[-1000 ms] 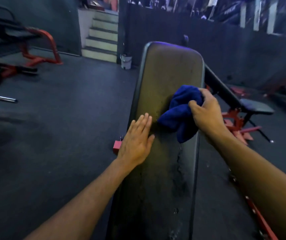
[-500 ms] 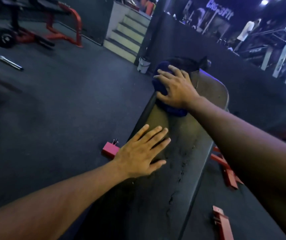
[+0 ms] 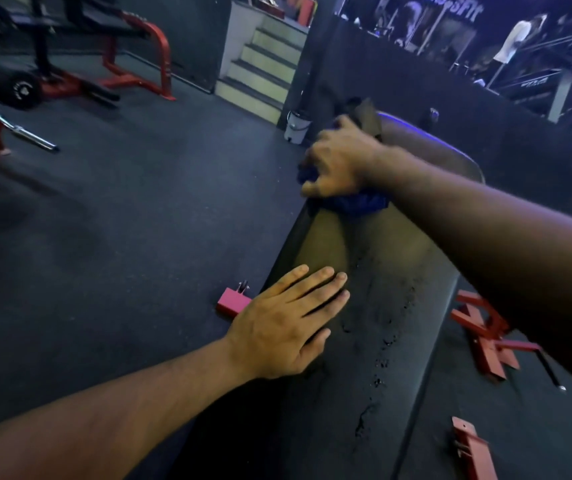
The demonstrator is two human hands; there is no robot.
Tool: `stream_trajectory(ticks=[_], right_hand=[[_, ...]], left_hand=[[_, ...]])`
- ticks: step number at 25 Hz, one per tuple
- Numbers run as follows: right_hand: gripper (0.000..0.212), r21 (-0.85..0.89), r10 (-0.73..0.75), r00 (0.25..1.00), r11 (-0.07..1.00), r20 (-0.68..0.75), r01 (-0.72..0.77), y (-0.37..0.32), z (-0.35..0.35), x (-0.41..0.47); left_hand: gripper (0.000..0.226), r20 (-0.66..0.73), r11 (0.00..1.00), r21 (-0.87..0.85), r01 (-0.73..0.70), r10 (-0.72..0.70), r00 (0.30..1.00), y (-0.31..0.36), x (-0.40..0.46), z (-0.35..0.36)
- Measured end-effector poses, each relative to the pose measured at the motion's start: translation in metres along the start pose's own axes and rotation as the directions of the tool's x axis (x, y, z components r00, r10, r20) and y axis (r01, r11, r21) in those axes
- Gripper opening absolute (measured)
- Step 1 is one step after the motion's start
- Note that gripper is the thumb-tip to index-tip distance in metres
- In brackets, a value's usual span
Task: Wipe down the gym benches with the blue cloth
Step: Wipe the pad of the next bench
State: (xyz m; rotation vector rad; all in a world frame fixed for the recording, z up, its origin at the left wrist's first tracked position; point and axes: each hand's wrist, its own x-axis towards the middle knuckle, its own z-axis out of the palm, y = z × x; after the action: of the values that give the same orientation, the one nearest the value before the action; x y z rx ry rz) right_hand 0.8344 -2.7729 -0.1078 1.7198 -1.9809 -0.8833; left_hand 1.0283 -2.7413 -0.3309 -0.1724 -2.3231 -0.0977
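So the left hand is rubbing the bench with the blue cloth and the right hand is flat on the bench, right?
No, it is swapped. In the head view the right hand holds the blue cloth on the bench, and the left hand lies flat on it.

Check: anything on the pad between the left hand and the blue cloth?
Nothing: head view shows only bare, worn bench pad between the left hand and the blue cloth.

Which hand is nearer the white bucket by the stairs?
Right. The right hand, gripping the cloth, is just beside the bucket; the left hand rests flat lower on the bench.
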Motion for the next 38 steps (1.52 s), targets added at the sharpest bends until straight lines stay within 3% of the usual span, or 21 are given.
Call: stream_trajectory(ticks=[2,4,7,11,13,16,17,19,21,23,27,30,34,38], right_hand=[[0.069,0.006,-0.167,0.984,0.986,-0.059,0.168,-0.022,0.007,-0.018],[0.072,-0.024,-0.198,0.979,0.98,-0.055,0.197,-0.012,0.006,-0.021],[0.082,0.0,-0.005,0.998,1.0,-0.063,0.005,0.039,0.002,-0.011],[0.07,0.218,0.272,0.961,0.941,-0.043,-0.257,0.066,-0.005,-0.011],[0.076,0.148,0.197,0.977,0.972,-0.083,-0.184,0.038,-0.004,-0.012],[0.064,0.032,-0.19,0.975,0.98,-0.118,0.195,-0.014,0.02,-0.022],[0.064,0.018,-0.243,0.964,0.969,-0.11,0.246,-0.013,0.019,-0.025],[0.074,0.043,-0.146,0.983,0.988,-0.11,0.151,0.016,0.012,-0.021],[0.083,0.119,0.086,0.987,0.99,-0.132,-0.071,0.041,0.008,-0.017],[0.079,0.142,0.196,0.974,0.973,-0.115,-0.18,0.028,0.004,-0.015],[0.054,0.118,0.057,0.993,0.992,-0.107,-0.044,-0.006,0.003,-0.022],[0.059,0.149,0.057,0.998,0.987,-0.039,-0.051,-0.011,-0.016,-0.036],[0.066,0.064,-0.192,0.976,0.978,-0.103,0.199,-0.049,0.012,-0.06],[0.075,0.03,-0.039,0.996,0.999,-0.086,0.042,-0.043,0.014,-0.058]], left_hand=[[0.055,-0.019,1.0,-0.007,0.0,0.0,1.0,0.001,-0.001,0.0],[0.055,-0.022,1.0,-0.008,-0.012,0.012,1.0,0.002,-0.001,0.001],[0.055,-0.018,1.0,-0.011,-0.017,0.016,1.0,0.0,-0.003,0.002],[0.054,-0.031,1.0,-0.024,-0.017,0.017,0.999,-0.001,-0.001,0.002],[0.054,-0.028,0.999,-0.033,-0.012,0.011,1.0,-0.001,-0.002,0.003],[0.053,-0.024,0.999,-0.041,-0.012,0.011,1.0,0.0,-0.003,0.002],[0.053,-0.025,0.999,-0.047,-0.013,0.011,1.0,0.0,-0.003,0.002],[0.053,-0.025,0.999,-0.041,-0.012,0.011,1.0,0.0,0.0,0.002],[0.053,-0.023,0.999,-0.034,-0.011,0.011,1.0,0.001,-0.003,0.003],[0.052,-0.027,0.999,-0.042,-0.006,0.004,1.0,-0.002,-0.004,0.006],[0.051,0.062,1.0,-0.004,0.019,-0.019,0.998,0.005,0.0,-0.009],[0.061,0.16,0.989,0.018,0.148,-0.149,0.976,0.047,-0.048,-0.018],[0.077,0.266,0.982,0.116,0.146,-0.172,0.948,0.089,-0.11,-0.015],[0.08,0.259,0.982,0.151,0.116,-0.152,0.954,0.084,-0.105,-0.013]])
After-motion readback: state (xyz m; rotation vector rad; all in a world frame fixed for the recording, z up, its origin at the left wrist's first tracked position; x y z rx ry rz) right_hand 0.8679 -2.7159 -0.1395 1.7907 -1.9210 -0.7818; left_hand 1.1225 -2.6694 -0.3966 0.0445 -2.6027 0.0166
